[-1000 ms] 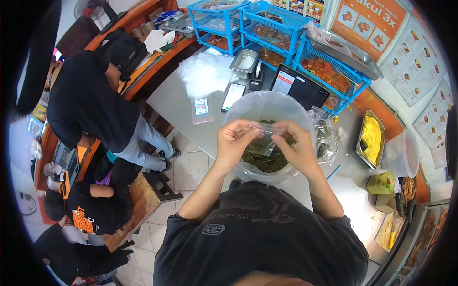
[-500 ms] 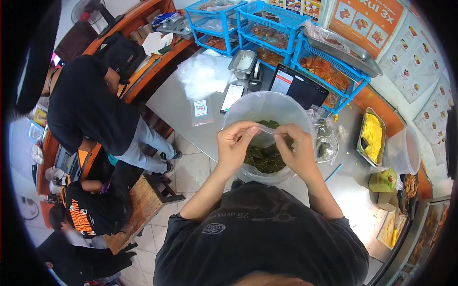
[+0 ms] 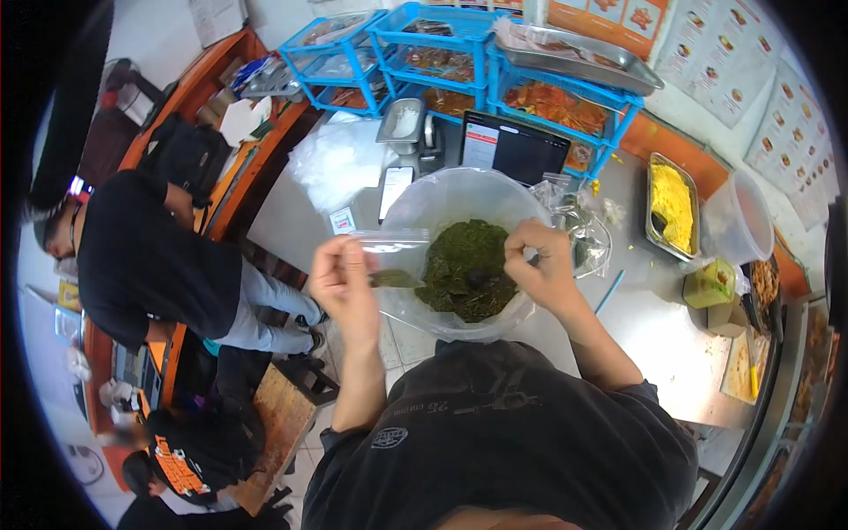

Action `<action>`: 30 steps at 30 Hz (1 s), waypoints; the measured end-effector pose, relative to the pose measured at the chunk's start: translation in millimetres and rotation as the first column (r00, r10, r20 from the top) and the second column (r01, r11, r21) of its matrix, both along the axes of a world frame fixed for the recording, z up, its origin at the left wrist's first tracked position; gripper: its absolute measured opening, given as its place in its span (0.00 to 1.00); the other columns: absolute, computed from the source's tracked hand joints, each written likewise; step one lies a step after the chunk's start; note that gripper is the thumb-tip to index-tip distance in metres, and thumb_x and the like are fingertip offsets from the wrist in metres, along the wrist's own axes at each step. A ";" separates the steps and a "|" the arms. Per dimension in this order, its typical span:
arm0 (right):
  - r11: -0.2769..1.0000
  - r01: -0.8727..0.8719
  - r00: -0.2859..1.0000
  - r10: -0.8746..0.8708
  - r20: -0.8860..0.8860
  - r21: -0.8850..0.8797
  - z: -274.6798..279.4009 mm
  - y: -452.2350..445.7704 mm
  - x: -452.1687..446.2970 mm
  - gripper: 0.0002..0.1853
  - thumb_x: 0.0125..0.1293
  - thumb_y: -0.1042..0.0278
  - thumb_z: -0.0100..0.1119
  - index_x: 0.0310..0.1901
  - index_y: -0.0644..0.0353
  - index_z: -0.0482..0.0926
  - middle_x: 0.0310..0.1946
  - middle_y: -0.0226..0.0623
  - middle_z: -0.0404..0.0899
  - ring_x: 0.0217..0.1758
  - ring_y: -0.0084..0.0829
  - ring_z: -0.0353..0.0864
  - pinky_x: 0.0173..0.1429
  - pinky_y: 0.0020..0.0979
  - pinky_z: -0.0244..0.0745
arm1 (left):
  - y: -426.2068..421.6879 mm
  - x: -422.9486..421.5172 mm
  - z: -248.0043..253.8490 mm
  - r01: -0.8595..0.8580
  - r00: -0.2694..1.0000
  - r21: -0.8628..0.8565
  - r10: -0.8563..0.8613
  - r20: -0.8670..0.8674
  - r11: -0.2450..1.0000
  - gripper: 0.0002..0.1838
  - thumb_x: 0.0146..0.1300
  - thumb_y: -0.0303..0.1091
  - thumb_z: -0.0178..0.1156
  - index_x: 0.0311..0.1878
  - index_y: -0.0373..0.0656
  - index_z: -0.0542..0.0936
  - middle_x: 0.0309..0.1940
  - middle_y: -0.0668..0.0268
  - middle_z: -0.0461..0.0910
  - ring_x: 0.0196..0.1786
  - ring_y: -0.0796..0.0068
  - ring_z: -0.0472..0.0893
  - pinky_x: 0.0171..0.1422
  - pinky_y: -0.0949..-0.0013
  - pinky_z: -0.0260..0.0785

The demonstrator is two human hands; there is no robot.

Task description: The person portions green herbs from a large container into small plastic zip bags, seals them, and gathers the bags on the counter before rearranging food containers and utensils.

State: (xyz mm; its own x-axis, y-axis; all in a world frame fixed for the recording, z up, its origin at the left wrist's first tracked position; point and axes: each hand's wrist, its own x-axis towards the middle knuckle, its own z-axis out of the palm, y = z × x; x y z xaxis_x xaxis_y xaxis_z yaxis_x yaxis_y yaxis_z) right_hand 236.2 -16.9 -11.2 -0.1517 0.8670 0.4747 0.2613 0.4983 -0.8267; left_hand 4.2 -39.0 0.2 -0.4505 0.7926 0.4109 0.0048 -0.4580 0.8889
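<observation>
Counter: steel surface (image 3: pixel 649 353) bearing a plastic tub (image 3: pixel 433 201) of green leafy matter (image 3: pixel 464 247).
Zip bag (image 3: pixel 390 251): at tub's left rim, some green inside.
Left hand (image 3: pixel 343 278): pinching bag's left end.
Right hand (image 3: pixel 541 263): fingers curled; grip cannot be told.
Bagging step: apparently portioning; next calls for checking the seal.

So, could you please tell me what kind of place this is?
It looks like a small food shop or stall: posters show pictures of food, blue baskets hold what seems to be food, and the left hand holds a small plastic bag near a tub of something green.
</observation>
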 end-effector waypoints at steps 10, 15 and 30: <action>0.893 0.439 0.893 -0.421 -0.161 0.096 15.6 -8.2 42.9 0.04 0.58 0.77 0.61 0.35 0.64 0.80 0.27 0.35 0.80 0.31 0.23 0.76 0.39 0.26 0.71 | -12.1 51.6 5.1 0.354 0.926 -0.288 -0.377 -0.025 0.890 0.07 0.66 0.25 0.58 0.43 0.32 0.79 0.29 0.61 0.82 0.33 0.78 0.82 0.45 0.74 0.73; 0.492 0.704 0.568 -0.823 0.010 0.512 -34.4 39.8 122.3 0.04 0.55 0.78 0.63 0.33 0.64 0.80 0.36 0.42 0.81 0.40 0.38 0.80 0.45 0.34 0.72 | 6.2 14.7 -21.1 0.278 0.883 -0.194 -0.330 -0.335 0.941 0.13 0.66 0.32 0.58 0.29 0.33 0.83 0.26 0.61 0.83 0.43 0.73 0.82 0.63 0.59 0.66; 0.730 0.637 0.463 -0.107 0.880 -0.246 -194.3 83.0 81.3 0.62 0.33 0.41 0.77 0.73 0.29 0.51 0.75 0.54 0.38 0.74 0.68 0.41 0.61 0.69 0.62 | 42.0 -69.7 -48.5 0.264 0.710 -0.600 -0.573 -0.409 0.755 0.28 0.57 0.17 0.54 0.64 0.29 0.67 0.53 0.54 0.77 0.50 0.72 0.79 0.49 0.72 0.72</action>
